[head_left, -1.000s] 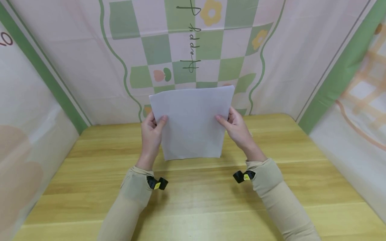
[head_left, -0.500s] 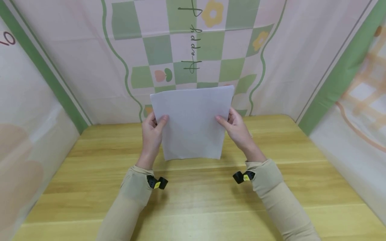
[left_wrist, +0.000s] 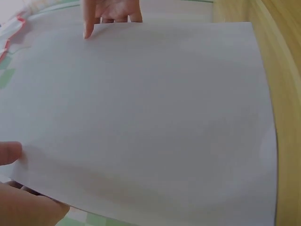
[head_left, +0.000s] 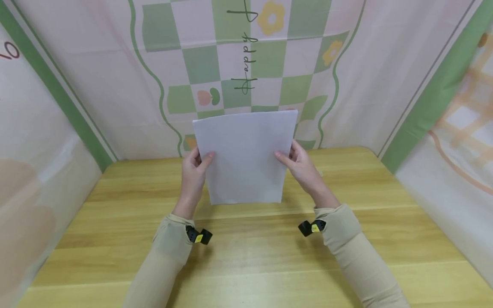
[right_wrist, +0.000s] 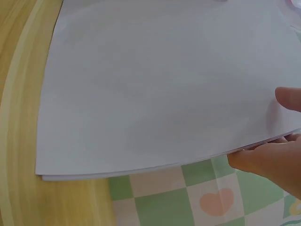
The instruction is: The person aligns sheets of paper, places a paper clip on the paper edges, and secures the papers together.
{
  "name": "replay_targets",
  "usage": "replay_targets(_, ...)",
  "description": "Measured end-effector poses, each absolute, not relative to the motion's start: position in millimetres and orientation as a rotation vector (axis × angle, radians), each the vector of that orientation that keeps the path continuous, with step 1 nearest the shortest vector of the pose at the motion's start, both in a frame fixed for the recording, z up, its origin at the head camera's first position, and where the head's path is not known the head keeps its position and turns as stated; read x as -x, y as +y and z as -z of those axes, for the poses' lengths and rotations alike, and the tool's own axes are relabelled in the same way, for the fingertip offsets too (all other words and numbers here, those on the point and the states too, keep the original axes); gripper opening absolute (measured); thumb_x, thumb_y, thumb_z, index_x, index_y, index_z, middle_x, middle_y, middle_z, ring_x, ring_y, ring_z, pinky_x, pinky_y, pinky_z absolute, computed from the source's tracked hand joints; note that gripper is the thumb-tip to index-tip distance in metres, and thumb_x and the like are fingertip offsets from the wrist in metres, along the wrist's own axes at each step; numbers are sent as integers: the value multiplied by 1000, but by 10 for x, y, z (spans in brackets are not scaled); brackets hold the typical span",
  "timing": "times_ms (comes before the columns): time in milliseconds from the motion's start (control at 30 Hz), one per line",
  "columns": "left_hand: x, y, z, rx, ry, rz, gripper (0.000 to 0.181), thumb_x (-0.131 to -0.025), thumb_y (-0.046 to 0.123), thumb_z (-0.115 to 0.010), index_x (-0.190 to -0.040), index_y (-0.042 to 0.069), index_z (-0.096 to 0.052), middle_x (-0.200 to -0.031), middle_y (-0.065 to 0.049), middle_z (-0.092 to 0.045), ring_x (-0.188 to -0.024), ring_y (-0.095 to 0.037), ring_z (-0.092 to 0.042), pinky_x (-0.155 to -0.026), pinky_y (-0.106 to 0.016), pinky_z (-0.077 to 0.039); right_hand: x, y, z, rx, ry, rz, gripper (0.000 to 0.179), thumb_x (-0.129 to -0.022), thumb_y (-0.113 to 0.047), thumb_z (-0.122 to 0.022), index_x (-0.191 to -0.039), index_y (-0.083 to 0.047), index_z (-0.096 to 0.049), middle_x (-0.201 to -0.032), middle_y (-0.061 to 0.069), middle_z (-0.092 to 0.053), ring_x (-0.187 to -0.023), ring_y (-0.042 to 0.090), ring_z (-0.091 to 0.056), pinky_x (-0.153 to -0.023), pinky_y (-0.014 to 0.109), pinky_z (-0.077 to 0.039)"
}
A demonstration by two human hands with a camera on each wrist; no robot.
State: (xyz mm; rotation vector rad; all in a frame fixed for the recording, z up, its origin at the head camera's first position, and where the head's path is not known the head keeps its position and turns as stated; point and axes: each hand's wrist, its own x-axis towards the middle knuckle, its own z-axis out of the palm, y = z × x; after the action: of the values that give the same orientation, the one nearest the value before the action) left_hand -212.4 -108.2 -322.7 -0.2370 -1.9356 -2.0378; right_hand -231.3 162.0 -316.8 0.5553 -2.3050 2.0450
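White paper is held up between my two hands, its broad blank face turned toward me and its lower edge nearer me than its top. My left hand pinches one side edge, thumb flat on the face and fingers tucked behind; my right hand pinches the opposite edge the same way, at about the same height. From my right wrist I see more than one layer: a second edge shows just under the top sheet, by the corner below my right hand. The sheets bend slightly between my grips. I cannot tell whether the bottom edge touches the table, whose yellowish wood grain runs beneath both hands and out to either side.

Beige sleeves cover my forearms up to the wrists, and just behind each hand sits a small black device with a yellow label. Beyond my hands, past the far table edge, hangs a printed cloth with green and white checks, yellow flowers and the word "Happy" running sideways. To the right of my right hand, well apart, another cloth shows orange plaid beside a green strip.
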Motion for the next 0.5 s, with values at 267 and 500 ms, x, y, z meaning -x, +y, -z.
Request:
replay_targets(267,2154,-1137,3365,151,-2075,2132,43,-94,10,-57,-135,1,-48,-132,-16,-55,-119,-24,-53,-105,-37,-38,2351,1669,3296,-527,-2481,-2011,59,-95,-16,-57,-146,-6,-30,-142,20,-42,-129,34,-43,-108,49,-34)
replay_targets(500,2191,-1188,3549,92,-2217,2202,45,-95,13,-55,-135,-2,-45,-136,-17,-51,-126,-26,-46,-110,-40,-32,2387,1717,3430,-571,-2591,-1945,56,-94,-11,-58,-143,-2,-33,-142,21,-43,-129,37,-44,-107,51,-35)
